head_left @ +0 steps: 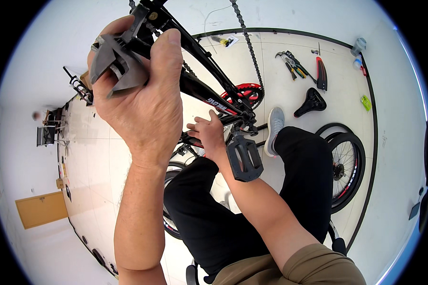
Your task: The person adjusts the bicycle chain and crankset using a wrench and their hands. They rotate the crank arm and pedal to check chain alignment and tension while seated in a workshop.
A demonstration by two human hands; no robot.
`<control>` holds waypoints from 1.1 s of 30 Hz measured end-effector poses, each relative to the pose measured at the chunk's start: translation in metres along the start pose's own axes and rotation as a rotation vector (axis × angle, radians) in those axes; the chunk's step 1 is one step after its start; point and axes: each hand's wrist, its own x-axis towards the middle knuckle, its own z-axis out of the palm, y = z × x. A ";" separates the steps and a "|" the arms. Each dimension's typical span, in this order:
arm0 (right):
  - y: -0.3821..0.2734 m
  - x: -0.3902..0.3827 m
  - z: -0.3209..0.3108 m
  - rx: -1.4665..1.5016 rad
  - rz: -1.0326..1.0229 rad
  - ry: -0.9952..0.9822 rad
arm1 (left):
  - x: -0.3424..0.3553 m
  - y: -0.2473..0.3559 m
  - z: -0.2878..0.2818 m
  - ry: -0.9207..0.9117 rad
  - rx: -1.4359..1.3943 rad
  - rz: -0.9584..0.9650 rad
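Observation:
My left hand (145, 102) is raised close to view, wrapped round a dark grey, angular part (120, 66) at the end of the black bicycle frame (199, 85); its exact kind I cannot make out. Lower down, my right hand (209, 135) has its fingers apart beside the frame's lower tubes; no held thing shows in it. A black pedal (245, 159) overlaps my right wrist and forearm. Behind the frame sits a red and black chainring (246, 93). The chain (248, 40) runs from it up past the top edge of view.
Black bicycle wheels (342, 166) lie right of my leg. Beyond are a saddle (310, 102), hand tools (292, 66), a red and black mudguard (321, 73) and a yellow-green packet (365, 103). A grey shoe (275, 129) is near the crank. White walls border the tiled floor.

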 end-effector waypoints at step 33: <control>-0.005 0.004 0.000 0.247 0.182 -0.054 | -0.003 0.009 0.006 0.024 0.084 -0.035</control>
